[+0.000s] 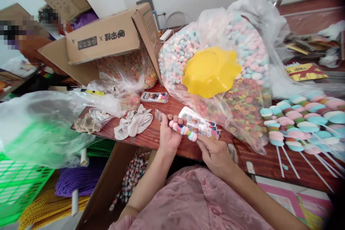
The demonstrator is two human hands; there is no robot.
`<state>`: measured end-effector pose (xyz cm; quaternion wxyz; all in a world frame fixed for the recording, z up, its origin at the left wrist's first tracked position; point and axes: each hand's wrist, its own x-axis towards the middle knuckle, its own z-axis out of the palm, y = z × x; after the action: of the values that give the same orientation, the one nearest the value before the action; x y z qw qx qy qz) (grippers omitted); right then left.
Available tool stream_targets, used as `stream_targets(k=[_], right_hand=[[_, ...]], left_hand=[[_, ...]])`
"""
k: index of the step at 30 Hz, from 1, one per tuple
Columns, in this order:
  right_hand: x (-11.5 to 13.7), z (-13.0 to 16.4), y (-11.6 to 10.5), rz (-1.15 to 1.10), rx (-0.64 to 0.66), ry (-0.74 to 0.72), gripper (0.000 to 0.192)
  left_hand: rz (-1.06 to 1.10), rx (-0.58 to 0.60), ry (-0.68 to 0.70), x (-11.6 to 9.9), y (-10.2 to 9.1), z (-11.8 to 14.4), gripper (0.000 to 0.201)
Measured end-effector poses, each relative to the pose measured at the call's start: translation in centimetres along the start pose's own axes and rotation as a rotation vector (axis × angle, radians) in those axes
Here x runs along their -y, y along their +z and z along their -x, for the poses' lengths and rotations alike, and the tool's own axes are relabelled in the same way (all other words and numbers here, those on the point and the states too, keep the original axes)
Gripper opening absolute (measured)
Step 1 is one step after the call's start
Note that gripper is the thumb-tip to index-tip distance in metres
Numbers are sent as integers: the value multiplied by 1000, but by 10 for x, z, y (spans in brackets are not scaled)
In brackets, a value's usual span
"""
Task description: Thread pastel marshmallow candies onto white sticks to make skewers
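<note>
Big clear bag (242,36) at center-right holds pastel marshmallows w/ cereal rings below; a yellow bowl (210,72) sits on it. Cardboard box (107,37) at upper left holds another cereal bag. Finished candy sticks (302,122) lie at right on the table (151,136). At lower center, left hand (168,136) grips a candy skewer (183,129), fingers curled; right hand (215,154) pinches its lower end.
</note>
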<state>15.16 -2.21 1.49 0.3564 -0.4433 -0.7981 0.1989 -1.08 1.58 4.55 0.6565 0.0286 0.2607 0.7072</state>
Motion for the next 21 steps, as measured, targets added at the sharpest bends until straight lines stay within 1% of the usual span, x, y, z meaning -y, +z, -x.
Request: stream_targets(k=[2,4,5,7,9,10,12,14,16,18,19,21], right_hand=[[1,-2,1,-236,82,177,25],[1,-4,0,-404,136,310,33],[0,-4,-1,-445,142,351,35],[-1,-3,-1,-436,114,380,36],[-3,-1,-1,-322,56,314,31],[-3,0,-1,-241,24,243,27],[-3,2,0,-64,-28,56,23],[-3,3,1,90,-48,-117,24],[-3,3,1,179,-32,-221,26],[-1,2,0,164,-8,-242,26],[1,2,0,112,-2,-221,26],[5,0,0,-57,17,-109,25]], left_hand=[[-108,81,65,2,-1,3,46],[-255,184,141,3,-3,7,41],[-327,230,174,4,-4,8,38],[-435,289,215,4,-5,11,36],[-466,307,216,4,-5,13,36],[-462,310,203,5,-5,13,36],[-437,305,164,6,-3,13,36],[-401,273,125,7,-2,12,38],[-322,197,82,9,-2,9,40],[-227,123,36,10,-2,7,38],[-196,108,18,10,-3,7,37],[-194,132,11,12,-3,8,36]])
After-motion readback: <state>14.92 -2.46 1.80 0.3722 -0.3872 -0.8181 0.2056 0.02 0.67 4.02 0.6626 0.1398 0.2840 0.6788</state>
